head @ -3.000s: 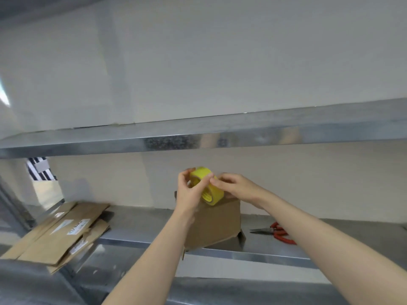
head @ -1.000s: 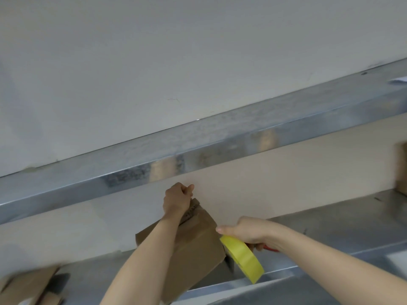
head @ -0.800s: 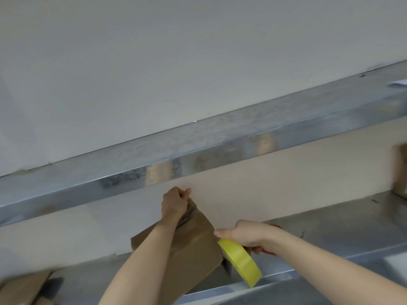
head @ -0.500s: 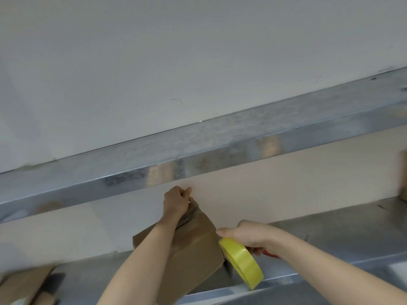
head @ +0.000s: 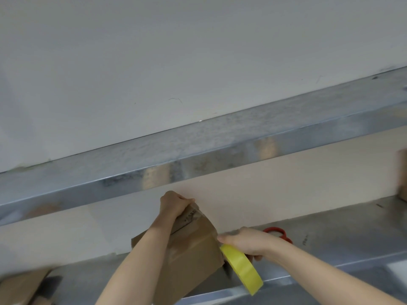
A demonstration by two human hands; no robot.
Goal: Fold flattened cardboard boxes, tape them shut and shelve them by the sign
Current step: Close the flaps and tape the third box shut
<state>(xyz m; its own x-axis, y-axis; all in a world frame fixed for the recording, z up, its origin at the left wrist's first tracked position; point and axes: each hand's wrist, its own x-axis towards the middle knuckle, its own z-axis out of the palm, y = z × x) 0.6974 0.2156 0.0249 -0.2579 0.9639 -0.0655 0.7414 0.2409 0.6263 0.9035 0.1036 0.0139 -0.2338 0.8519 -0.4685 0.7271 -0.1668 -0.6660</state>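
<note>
A brown cardboard box (head: 189, 254) stands tilted on the metal shelf (head: 330, 245), low in the middle of the view. My left hand (head: 174, 203) grips the box's top far edge, fingers curled over it. My right hand (head: 246, 241) holds a yellow tape roll (head: 242, 268) against the box's right side, thumb pointing at the box edge. Clear tape seems to run over the box's top, though it is hard to see.
Red-handled scissors (head: 278, 233) lie on the shelf behind my right hand. Flattened cardboard boxes (head: 19, 287) sit at the lower left. Another brown box edge (head: 403, 175) shows at the far right. An upper metal shelf (head: 198, 148) crosses overhead.
Three seconds ago both hands held the tape roll above the box. Since then my left hand has gripped the box top and my right hand has drawn the roll down its right side; in the last second little moved.
</note>
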